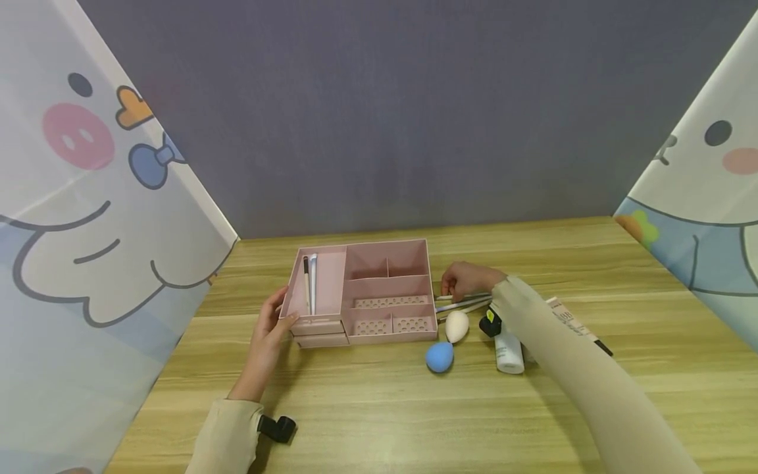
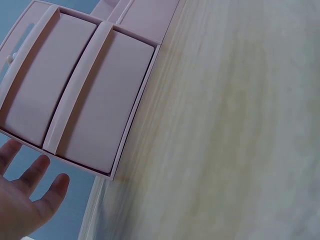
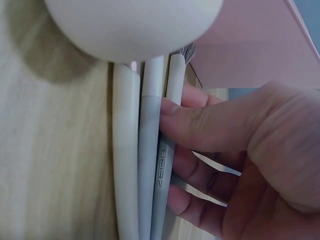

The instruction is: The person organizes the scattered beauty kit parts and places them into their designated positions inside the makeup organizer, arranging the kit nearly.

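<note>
A pink desk organizer (image 1: 387, 289) stands mid-table, two slim pencil-like sticks (image 1: 310, 283) in its left tray. My left hand (image 1: 271, 336) rests against its left side, thumb at the front corner of the tray; the left wrist view shows spread, loosely bent fingers beside two drawers (image 2: 102, 95). To the organizer's right, my right hand (image 1: 468, 280) is at several makeup brushes (image 1: 470, 304). Seen up close, thumb and fingers pinch the lettered grey makeup brush (image 3: 165, 165), with two pale handles (image 3: 127, 150) alongside. A white makeup sponge (image 1: 456, 326) lies before them.
A blue makeup sponge (image 1: 439, 357) sits near the organizer's front right corner. Under the right forearm lie a white bottle (image 1: 508, 355) and a BB-marked flat package (image 1: 570, 319) with a dark-tipped stick (image 1: 603, 347). A grey panel (image 1: 379, 118) borders the table's back.
</note>
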A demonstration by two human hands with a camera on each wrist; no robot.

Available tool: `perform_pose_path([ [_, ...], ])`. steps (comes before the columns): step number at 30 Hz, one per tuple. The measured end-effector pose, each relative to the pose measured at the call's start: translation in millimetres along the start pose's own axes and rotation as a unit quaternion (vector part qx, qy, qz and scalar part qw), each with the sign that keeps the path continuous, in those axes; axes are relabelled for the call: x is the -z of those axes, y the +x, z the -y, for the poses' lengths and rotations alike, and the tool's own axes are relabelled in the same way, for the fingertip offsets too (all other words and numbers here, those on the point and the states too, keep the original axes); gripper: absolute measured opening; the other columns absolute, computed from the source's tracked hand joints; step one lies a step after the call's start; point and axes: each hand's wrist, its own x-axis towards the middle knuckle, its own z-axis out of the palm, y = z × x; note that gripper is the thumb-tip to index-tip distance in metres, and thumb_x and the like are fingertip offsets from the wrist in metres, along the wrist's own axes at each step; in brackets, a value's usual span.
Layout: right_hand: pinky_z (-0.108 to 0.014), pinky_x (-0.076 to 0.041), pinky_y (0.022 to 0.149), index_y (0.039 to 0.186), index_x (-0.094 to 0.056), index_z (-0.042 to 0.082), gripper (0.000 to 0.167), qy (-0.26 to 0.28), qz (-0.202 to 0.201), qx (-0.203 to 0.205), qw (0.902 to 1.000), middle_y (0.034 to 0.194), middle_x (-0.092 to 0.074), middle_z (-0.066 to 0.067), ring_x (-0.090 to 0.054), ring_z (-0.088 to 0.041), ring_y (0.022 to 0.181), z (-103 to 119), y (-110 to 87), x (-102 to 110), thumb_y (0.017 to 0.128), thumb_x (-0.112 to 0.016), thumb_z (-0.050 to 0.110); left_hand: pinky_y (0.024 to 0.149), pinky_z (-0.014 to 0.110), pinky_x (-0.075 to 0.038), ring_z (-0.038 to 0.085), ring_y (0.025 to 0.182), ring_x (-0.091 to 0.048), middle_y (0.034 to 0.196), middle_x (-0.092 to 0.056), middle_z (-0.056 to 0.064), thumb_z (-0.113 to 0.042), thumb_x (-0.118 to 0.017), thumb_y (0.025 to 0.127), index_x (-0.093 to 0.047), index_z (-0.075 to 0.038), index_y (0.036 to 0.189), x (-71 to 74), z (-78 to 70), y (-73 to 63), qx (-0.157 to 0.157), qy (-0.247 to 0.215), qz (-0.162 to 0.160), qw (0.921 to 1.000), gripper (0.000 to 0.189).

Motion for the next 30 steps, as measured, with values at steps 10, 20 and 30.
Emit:
perform_pose_path([
  [10, -0.027, -0.044, 0.064, 0.089, -0.067, -0.005, 0.013, -0.037, -0.018, 0.017, 0.9990, 0.077, -0.061, -0.003, -0.049, -0.011, 0.068, 0.2, -4.2, 0.1, 0.076, -0.065, -0.008, 0.094, 0.017, -0.037, 0.011, 0.120, -0.042, 0.144, -0.036, 0.011, -0.004, -0.048, 0.101, -0.031, -0.001, 0.151, 2.3, 2.1, 0.4, 0.005, -0.003, 0.001, 1.0000, 0.053],
  [20, -0.032, -0.045, 0.071, 0.095, -0.066, -0.005, 0.012, -0.002, -0.070, 0.007, 0.9975, 0.084, -0.061, -0.006, -0.054, -0.018, 0.079, 5.3, -13.7, 15.2, 0.083, -0.066, -0.007, 0.093, 0.017, -0.038, 0.009, 0.117, -0.043, 0.142, -0.037, 0.009, -0.005, -0.049, 0.100, -0.031, 0.001, 0.150, 2.7, 2.6, 0.1, -0.006, -0.006, -0.004, 1.0000, 0.053],
  [30, -0.034, -0.048, 0.073, 0.103, -0.065, -0.007, 0.014, 0.074, -0.146, -0.032, 0.9860, 0.095, -0.065, -0.015, -0.060, -0.026, 0.089, 5.4, -21.8, 24.6, 0.090, -0.066, -0.003, 0.094, 0.017, -0.037, 0.009, 0.118, -0.043, 0.142, -0.037, 0.008, -0.004, -0.049, 0.100, -0.031, 0.001, 0.150, 1.4, 2.3, 0.6, -0.002, -0.008, -0.001, 1.0000, 0.053],
])
